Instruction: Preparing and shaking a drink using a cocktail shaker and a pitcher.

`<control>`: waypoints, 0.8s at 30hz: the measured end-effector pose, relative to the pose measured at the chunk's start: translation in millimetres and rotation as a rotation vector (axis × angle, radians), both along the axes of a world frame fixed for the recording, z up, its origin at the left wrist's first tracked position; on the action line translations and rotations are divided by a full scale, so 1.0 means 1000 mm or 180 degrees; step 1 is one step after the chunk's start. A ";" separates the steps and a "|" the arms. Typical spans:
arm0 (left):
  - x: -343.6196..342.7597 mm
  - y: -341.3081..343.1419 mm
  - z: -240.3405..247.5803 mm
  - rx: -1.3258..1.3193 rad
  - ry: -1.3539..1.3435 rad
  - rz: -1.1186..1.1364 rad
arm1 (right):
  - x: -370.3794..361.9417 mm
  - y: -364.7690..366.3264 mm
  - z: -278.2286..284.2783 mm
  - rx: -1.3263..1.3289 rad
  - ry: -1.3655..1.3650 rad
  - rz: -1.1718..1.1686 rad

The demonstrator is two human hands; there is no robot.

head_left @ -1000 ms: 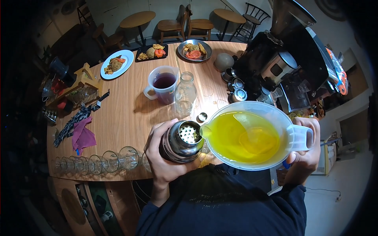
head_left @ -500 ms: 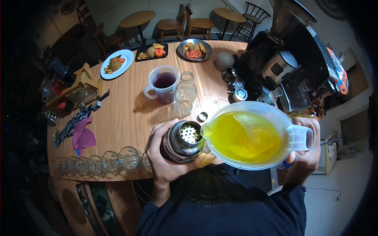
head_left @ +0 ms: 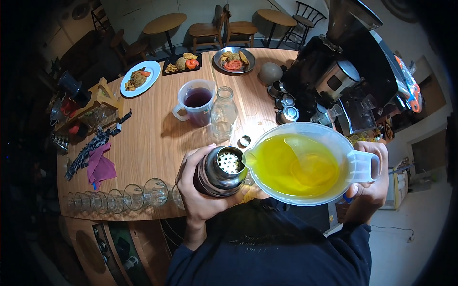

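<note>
"Left hand (head_left: 196,190)?"
"Fingers (head_left: 189,164) wrapped round a metal shaker (head_left: 223,185), over the surface (head_left: 150,143)."
"Right hand (head_left: 378,174)?"
"Closed on the handle (head_left: 361,167) of a yellow-filled jug (head_left: 339,148), spout (head_left: 249,159) beside the shaker, perhaps touching."

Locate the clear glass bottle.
Head view, just above centre: the clear glass bottle stands on the table, immediately right of the purple-liquid jug, beyond the steel shaker.

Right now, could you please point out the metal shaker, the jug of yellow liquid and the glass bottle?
Metal shaker (head_left: 221,178), head view: its shoulder.
Jug of yellow liquid (head_left: 344,153), head view: inner wall, right side.
Glass bottle (head_left: 224,114), head view: its body.
</note>
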State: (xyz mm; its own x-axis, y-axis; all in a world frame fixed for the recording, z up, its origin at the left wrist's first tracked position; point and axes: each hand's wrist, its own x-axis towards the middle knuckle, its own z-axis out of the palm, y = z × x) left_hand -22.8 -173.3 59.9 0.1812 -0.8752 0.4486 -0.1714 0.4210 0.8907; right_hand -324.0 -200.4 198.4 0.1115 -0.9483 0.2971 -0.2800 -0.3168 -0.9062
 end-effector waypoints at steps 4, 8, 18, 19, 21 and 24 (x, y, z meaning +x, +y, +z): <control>0.001 0.001 0.000 -0.0029 -0.0024 0.0018 | 0.000 0.000 0.000 0.0016 0.0035 0.0040; 0.001 0.000 -0.001 -0.0076 -0.0079 0.0043 | 0.001 0.000 0.002 0.0030 0.0034 0.0021; 0.000 0.000 0.000 -0.0056 -0.0076 0.0056 | 0.004 0.000 0.004 0.0048 -0.0063 0.0039; 0.000 0.000 0.001 -0.0062 -0.0094 0.0059 | 0.004 0.000 0.005 0.0067 -0.0038 0.0038; 0.000 0.000 0.001 -0.0049 -0.0082 0.0057 | 0.005 0.001 0.005 0.0060 -0.0037 0.0027; 0.001 0.001 0.002 -0.0056 -0.0136 0.0067 | 0.002 0.001 0.005 0.0090 0.0009 0.0040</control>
